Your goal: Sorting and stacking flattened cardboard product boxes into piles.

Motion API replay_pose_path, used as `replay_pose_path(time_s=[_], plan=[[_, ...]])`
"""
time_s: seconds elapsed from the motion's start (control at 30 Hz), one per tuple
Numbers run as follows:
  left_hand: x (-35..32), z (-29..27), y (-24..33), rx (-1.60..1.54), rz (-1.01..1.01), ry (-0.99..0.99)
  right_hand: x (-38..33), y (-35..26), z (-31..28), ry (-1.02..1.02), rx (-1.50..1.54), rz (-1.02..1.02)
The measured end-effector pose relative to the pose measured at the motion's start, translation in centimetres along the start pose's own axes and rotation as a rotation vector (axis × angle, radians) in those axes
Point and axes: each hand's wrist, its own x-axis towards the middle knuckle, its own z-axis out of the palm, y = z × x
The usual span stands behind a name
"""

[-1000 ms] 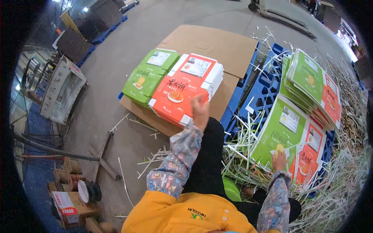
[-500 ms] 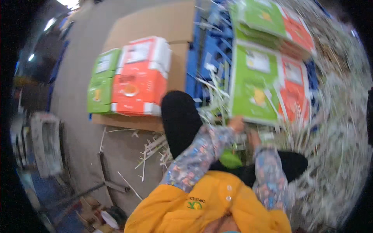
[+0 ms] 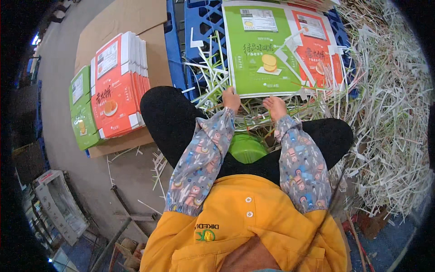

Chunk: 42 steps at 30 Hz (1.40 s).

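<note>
One blue pallet (image 3: 206,3) bears printed sheets (image 3: 247,45), left hand (image 3: 231,99) at their corner.

Printed txt (image 3: 258,48) on grn/red sheet (image 3: 275,41), red stack (image 3: 115,86) & orange jkt (image 3: 263,217).

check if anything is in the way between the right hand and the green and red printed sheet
Nothing visible stands between the right hand and the near edge of the printed sheet, though whether they touch is unclear. Loose paper strips lie on the sheet, toward its red side.
</note>
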Motion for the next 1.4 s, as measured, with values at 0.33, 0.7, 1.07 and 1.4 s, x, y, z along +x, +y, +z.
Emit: replay_pose_path(time_s=[0.33,0.7,1.07,1.4], plan=[[1.3,-0.5,-1.0,-0.495,-0.133,0.177,0.1,-0.5,2.8,0.075,0.240,0.012],[-0.5,-4.2,3.0,-1.012,-0.357,-0.161,-0.3,-1.7,2.9,0.092,0.134,-0.205],[-1.1,-3.5,4.0,-1.271,-0.368,-0.223,0.8,-2.3,1.9,0.086,0.403,-0.187],[0.8,-0.6,-2.8,-0.485,-0.149,0.023,1.1,-3.9,3.5,0.070,0.427,-0.177]])
